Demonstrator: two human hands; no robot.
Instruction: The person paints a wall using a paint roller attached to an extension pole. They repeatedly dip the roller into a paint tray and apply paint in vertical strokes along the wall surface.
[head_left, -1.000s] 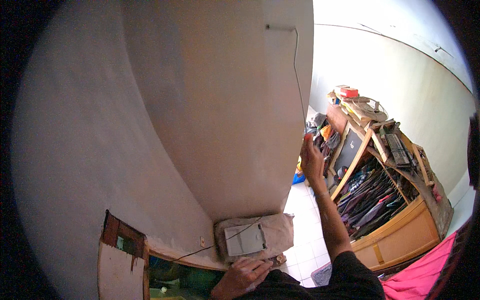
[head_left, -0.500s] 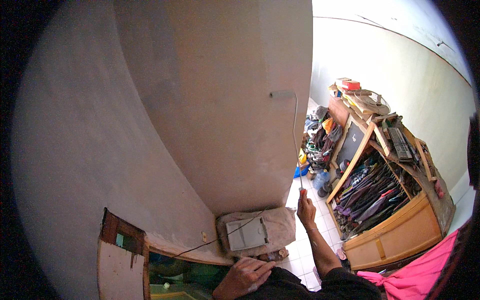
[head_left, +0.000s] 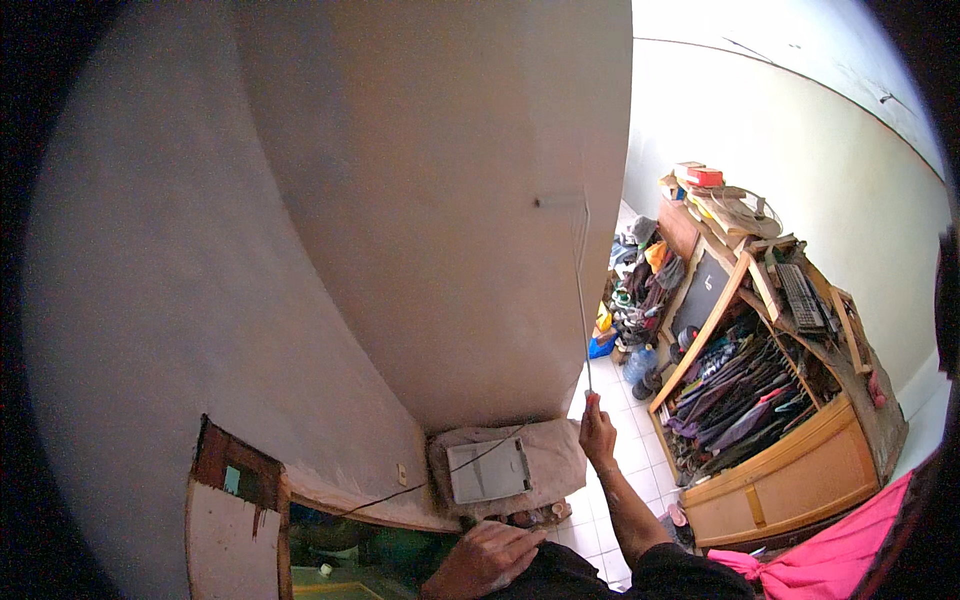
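Brownish wall (head_left: 440,240), right grip (head_left: 598,437) clamped on a paint roller (head_left: 583,320), left grip (head_left: 488,555) half-curled, its hold unclear.

R hand (head_left: 598,436) lower vs 1 sec ago, w/ roller (head_left: 560,200) further down wall (head_left: 450,270).

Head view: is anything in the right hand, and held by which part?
The right hand holds a paint roller by the handle, at the thin rod's lower end.

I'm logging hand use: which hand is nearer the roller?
Right. The right hand grips the lower end of the roller; the left hand is apart, to its lower left.
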